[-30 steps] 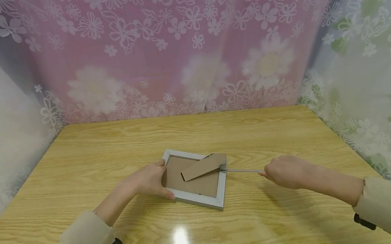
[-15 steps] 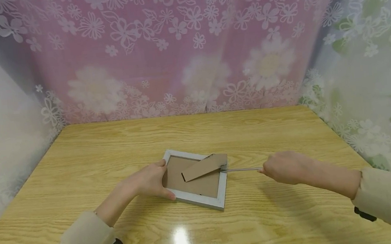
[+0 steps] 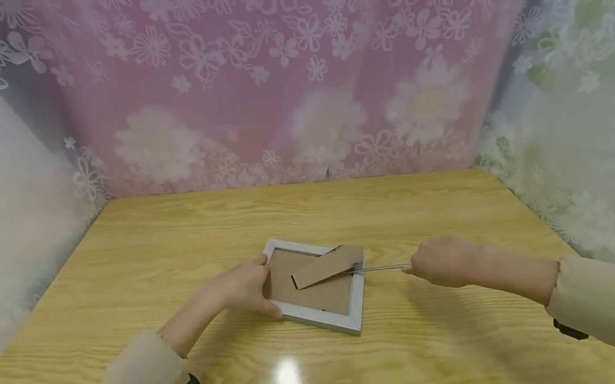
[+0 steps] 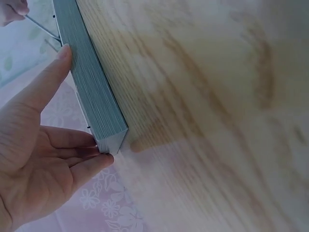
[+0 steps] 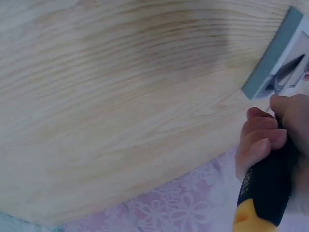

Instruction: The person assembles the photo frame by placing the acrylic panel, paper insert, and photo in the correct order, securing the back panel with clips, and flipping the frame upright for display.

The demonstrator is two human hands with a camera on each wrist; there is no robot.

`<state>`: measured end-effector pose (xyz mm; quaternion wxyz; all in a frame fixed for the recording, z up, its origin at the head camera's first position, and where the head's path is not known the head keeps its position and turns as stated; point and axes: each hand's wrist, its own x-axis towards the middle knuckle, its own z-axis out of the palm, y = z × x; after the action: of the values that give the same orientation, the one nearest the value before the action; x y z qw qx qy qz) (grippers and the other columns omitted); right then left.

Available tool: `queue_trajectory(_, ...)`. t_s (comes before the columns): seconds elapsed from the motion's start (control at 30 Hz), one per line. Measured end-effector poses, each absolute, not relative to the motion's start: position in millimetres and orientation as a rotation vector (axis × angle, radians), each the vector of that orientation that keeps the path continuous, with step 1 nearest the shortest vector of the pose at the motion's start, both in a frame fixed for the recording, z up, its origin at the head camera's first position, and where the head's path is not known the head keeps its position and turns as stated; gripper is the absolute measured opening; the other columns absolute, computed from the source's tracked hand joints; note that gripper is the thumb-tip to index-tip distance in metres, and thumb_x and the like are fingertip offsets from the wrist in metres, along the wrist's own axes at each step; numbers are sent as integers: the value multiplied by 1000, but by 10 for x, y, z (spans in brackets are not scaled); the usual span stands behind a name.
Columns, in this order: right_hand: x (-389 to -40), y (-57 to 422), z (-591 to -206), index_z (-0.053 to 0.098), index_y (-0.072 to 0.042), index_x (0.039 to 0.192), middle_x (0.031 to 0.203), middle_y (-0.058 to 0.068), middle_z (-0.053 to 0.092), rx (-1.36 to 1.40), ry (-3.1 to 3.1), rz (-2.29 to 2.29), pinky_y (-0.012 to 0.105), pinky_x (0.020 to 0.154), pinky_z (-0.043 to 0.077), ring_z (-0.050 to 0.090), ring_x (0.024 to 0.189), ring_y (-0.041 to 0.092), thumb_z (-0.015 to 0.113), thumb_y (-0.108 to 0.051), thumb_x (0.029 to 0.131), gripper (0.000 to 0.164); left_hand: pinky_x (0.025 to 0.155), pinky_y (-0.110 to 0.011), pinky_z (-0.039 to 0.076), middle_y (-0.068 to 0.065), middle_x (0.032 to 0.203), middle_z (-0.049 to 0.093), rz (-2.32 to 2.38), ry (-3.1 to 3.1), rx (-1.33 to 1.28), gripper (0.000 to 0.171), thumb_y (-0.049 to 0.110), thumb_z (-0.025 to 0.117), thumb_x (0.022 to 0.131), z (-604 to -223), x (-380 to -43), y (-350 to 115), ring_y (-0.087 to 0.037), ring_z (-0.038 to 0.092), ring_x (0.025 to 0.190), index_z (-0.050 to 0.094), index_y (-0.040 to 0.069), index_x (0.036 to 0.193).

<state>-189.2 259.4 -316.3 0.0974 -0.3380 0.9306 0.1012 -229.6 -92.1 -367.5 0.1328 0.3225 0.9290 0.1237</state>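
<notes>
A silver-white picture frame (image 3: 320,323) lies back side up on the wooden table, showing its brown backing board (image 3: 282,275). A brown stand leg (image 3: 326,267) slants up across that board. At the frame's left end my left hand (image 3: 244,287) grips it, thumb on the near long side and fingers around the end, as the left wrist view shows. My right hand (image 3: 444,262) holds a screwdriver by its black and yellow handle (image 5: 265,183), fingers curled round it. The thin metal shaft (image 3: 384,267) reaches left over the frame's right edge, its tip hidden by the leg.
The wood-grain table (image 3: 188,228) spreads around the frame. A pink floral curtain (image 3: 255,110) hangs along its far edge, with pale sheets at the left and right. Both beige sleeves (image 3: 141,375) have a dark device strapped beneath.
My right hand has come slightly closer to the frame and tilted a little, so less of the screwdriver's shaft shows. My left hand keeps its grip; the view itself shifts slightly.
</notes>
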Motion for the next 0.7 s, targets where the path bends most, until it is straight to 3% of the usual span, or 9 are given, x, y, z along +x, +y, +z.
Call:
queue_trajectory(0.13,-1899,2633,-3172,53,-14,62,51,-8,37,-895,2729,150,20,47,35,30,46,5,48,-22,98,37,98,-45,44,-33,138,37,363,2684,917,87,44,80,70,-3660,-2289,-933,-40,47,120,49,-17,122)
queue_trajectory(0.3,-1894,2678,-3183,59,-9,69,54,-6,46,-828,2721,53,26,53,46,41,48,7,46,-23,99,35,97,-45,44,-32,138,38,373,2680,926,86,46,79,70,-3669,-2293,-938,-39,48,120,49,-17,121)
queue_trajectory(0.47,-1894,2739,-3207,47,-16,61,51,-8,34,-802,2738,25,22,49,34,26,46,5,45,-24,99,39,95,-44,46,-31,138,38,385,2681,937,88,46,79,70,-3684,-2290,-942,-38,50,118,48,-17,123)
queue_trajectory(0.7,-1881,2809,-3237,53,-15,63,51,-9,38,-854,2777,21,21,49,34,28,45,3,46,-24,99,37,96,-46,45,-33,141,32,384,2681,920,86,47,78,71,-3680,-2290,-943,-41,47,120,48,-15,123)
